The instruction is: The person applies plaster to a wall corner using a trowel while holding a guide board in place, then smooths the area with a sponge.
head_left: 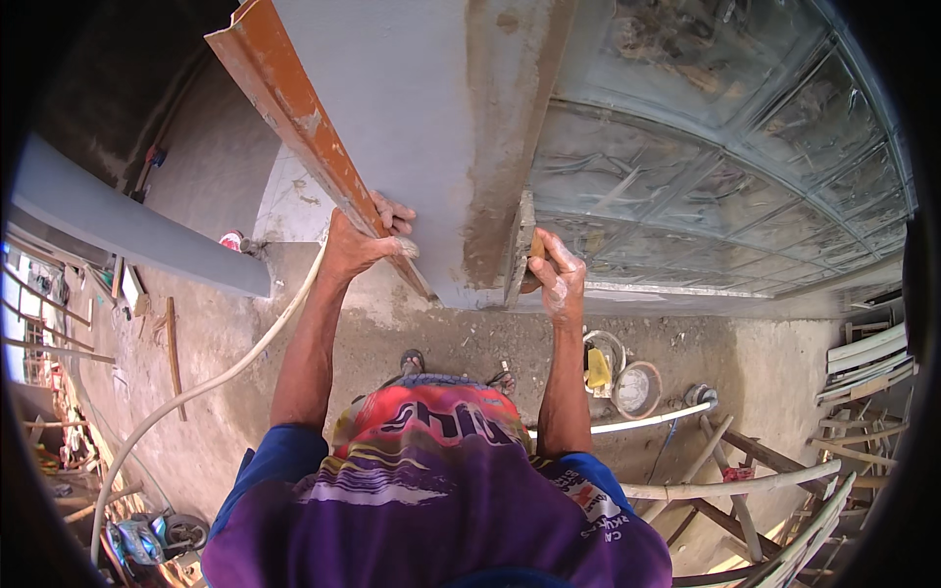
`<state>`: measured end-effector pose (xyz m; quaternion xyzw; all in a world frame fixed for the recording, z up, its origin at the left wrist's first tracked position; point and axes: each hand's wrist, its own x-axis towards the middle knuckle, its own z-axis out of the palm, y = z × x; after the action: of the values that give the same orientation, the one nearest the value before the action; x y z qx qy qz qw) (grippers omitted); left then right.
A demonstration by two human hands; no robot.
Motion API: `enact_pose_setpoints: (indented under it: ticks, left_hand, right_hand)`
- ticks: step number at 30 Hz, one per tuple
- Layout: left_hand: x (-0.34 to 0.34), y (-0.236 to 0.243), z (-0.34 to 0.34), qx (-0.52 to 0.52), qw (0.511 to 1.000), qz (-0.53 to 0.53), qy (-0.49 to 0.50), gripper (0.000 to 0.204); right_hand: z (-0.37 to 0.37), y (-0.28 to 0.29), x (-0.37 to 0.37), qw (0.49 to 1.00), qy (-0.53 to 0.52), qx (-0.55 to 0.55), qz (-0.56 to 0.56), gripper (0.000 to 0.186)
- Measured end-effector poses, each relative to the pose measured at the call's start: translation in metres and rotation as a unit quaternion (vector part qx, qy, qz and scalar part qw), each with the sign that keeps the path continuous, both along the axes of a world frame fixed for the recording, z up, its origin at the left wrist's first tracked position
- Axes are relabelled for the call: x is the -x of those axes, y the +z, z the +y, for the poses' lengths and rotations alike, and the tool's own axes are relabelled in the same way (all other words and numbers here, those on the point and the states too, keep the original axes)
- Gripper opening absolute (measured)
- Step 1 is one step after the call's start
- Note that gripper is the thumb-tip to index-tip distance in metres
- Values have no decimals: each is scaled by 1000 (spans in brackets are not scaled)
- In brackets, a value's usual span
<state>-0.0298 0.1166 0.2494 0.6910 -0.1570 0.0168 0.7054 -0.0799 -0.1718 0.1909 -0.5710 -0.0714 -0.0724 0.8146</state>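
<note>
My left hand (377, 235) is wrapped round a long orange bar with an angled profile (304, 113), smeared with plaster. The bar runs tilted along the left side of a grey wall (402, 108). In my right hand (559, 274) is a plastering float (520, 245), its flat blade seen nearly edge-on and its handle yellowish. The float is at the wall's right corner, by the lower part of a brownish damp plaster strip (502, 137). Pale plaster marks the fingers of both hands.
A patterned glass panel (637, 186) adjoins the corner on the right. Below it are a round bucket (637, 389) and a yellow item (598, 368). Bamboo poles (730, 487) cross at lower right. A pale hose (221, 377) curves past my left arm. A motorbike (142, 539) is at lower left.
</note>
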Motion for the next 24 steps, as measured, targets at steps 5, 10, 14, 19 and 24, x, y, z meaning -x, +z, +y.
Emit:
enact_pose_setpoints:
  ticks: [5, 10, 14, 19, 24]
  left_hand:
    - [0, 0, 1, -5, 1000, -6, -12, 30]
    - [-4, -6, 7, 14, 999, -18, -36, 41]
    - [0, -1, 3, -9, 1000, -9, -9, 30]
    - [1, -1, 2, -4, 1000, -4, -5, 31]
    - [-2, 0, -2, -5, 1000, -4, -17, 31]
  right_hand:
    - [-2, -29, 9, 998, -2, 40, 48, 50]
    - [-9, -61, 17, 998, -19, 41, 47, 49]
    - [-12, -13, 11, 1000, -18, 12, 20, 50]
    - [-9, -18, 1, 998, 5, 55, 16, 48]
    - [-8, -64, 12, 995, 10, 17, 98, 42]
